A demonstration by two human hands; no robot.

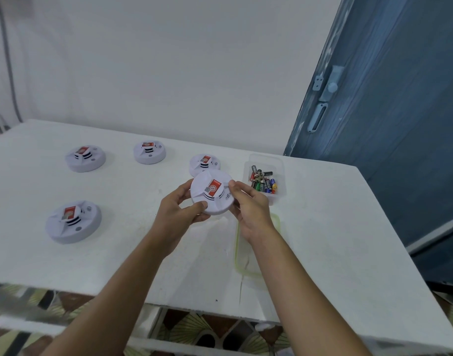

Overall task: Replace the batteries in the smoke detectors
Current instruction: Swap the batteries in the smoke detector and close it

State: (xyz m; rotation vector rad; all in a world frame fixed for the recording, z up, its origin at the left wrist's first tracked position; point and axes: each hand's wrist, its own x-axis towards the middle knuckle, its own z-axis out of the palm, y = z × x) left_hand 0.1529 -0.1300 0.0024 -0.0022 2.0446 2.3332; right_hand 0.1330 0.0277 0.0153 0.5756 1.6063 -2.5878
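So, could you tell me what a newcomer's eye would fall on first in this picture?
Probably the white smoke detector with its red label, held above the table between the left hand and the right hand. Next, the clear tub of mixed batteries just right of it, then four more detectors lying behind and left.

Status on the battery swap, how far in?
Early, it seems. Done: nothing visibly; no detector is open. In hand: left hand and right hand grip the held detector, closed. Left: four detectors sit closed on the table, swapped or not I cannot tell; batteries lie in the tub.
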